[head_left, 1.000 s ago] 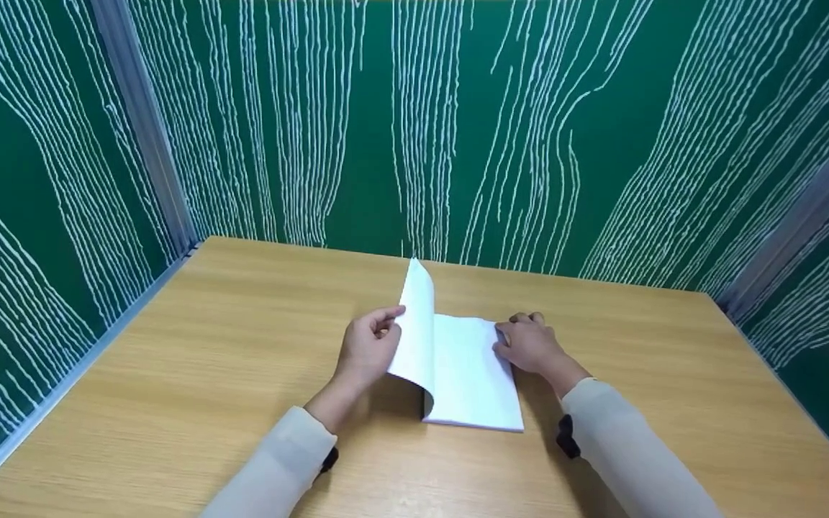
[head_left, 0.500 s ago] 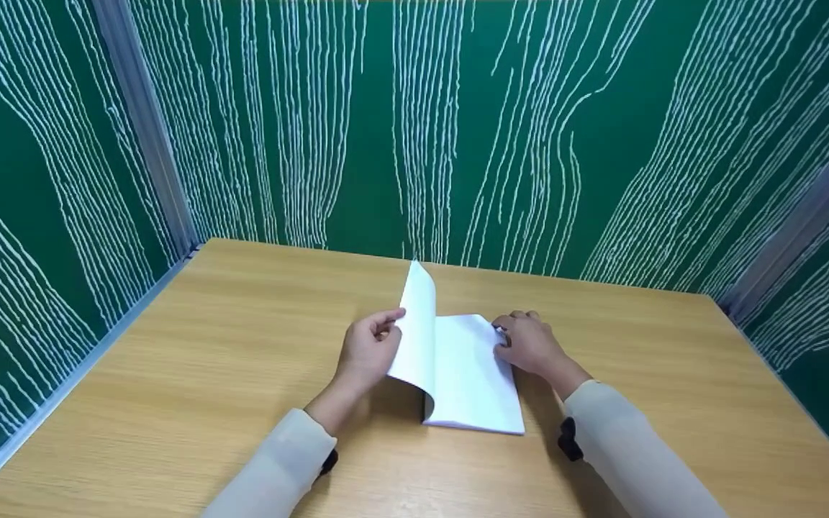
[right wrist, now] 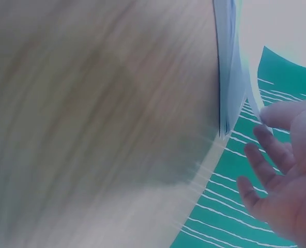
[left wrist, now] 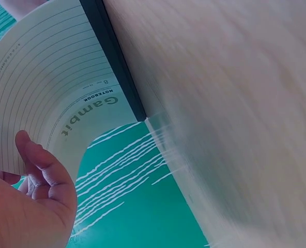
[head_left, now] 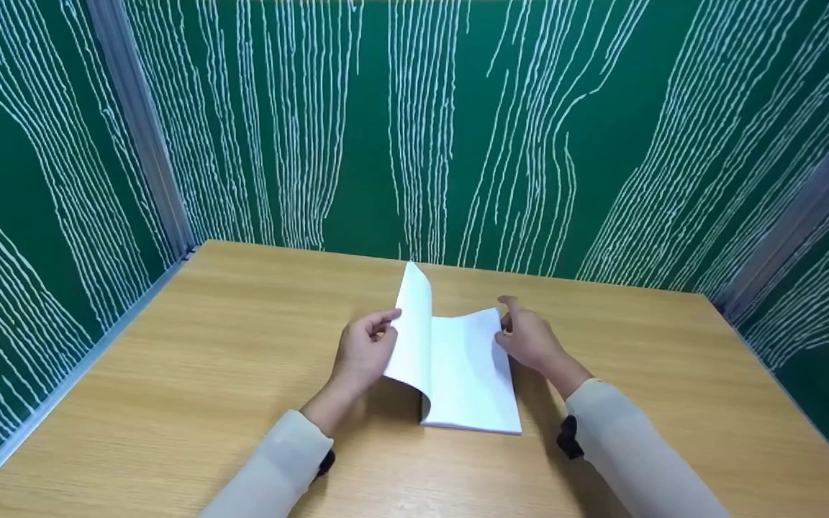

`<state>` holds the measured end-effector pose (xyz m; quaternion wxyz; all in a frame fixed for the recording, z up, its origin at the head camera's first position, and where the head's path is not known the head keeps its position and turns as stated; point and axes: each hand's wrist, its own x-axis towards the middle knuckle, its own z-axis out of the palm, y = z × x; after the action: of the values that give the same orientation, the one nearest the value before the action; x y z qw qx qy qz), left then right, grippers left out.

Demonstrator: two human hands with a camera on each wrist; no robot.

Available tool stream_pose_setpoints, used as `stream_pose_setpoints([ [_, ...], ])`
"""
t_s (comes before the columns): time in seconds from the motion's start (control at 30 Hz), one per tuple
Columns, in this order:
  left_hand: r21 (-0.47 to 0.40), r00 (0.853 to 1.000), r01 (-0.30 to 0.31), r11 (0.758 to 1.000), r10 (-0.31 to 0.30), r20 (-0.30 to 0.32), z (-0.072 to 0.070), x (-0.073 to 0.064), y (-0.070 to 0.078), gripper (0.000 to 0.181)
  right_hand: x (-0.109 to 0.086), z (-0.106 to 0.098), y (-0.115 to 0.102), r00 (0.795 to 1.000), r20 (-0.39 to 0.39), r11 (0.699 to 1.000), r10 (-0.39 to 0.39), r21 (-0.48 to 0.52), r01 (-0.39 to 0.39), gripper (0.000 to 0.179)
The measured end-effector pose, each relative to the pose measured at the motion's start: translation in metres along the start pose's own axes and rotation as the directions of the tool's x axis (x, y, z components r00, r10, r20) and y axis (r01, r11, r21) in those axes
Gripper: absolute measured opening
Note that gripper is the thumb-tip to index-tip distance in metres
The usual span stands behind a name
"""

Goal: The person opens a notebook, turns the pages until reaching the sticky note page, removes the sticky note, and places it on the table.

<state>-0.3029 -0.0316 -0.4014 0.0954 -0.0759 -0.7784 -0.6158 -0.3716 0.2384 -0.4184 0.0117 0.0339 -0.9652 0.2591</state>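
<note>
A notebook with white pages lies opened on the table, its dark spine showing in the left wrist view. My left hand pinches the raised, curved cover, which is printed "Gambit" and "NOTEBOOK", at its outer edge. Whether loose pages are held with the cover, I cannot tell. At the notebook's right edge, my right hand pinches a page, lifted at its far corner, between thumb and a fingertip. The other fingers of that hand are spread behind the page.
The wooden table extends around the notebook. Behind it stands a green panel with white wavy lines, and grey posts rise at the back corners.
The page's far right corner has risen under my right hand, and a finger of that hand has extended away from me. My left hand keeps holding the cover nearly still.
</note>
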Motion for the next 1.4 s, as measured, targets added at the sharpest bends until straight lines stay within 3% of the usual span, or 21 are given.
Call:
stream_pose_setpoints([
  [0.13, -0.007, 1.000, -0.013, 1.000, 0.013, 0.001, -0.001, 0.000, -0.001, 0.031, 0.000, -0.002, 0.000, 1.000, -0.017, 0.999, 0.006, 0.049, -0.005, 0.051],
  [0.33, -0.015, 1.000, -0.019, 1.000, 0.019, -0.003, -0.001, 0.000, -0.001, 0.031, 0.000, -0.003, 0.001, 0.998, -0.007, 0.997, -0.061, 0.048, 0.061, 0.035],
  [0.6, 0.011, 0.999, -0.033, 0.999, 0.033, -0.009, -0.001, 0.002, -0.001, 0.030, -0.004, -0.003, -0.006, 0.992, 0.058, 0.988, -0.109, 0.115, 0.102, 0.033],
  [0.8, -0.007, 1.000, -0.012, 1.000, 0.012, -0.013, -0.001, 0.001, -0.001, 0.029, -0.004, 0.000, -0.009, 0.983, 0.127, 0.985, -0.130, 0.127, 0.114, 0.030],
  [1.4, -0.035, 1.000, 0.006, 0.999, -0.006, -0.012, -0.001, 0.000, -0.002, 0.028, -0.014, 0.005, -0.021, 0.955, 0.210, 0.969, -0.207, 0.179, 0.171, 0.031],
])
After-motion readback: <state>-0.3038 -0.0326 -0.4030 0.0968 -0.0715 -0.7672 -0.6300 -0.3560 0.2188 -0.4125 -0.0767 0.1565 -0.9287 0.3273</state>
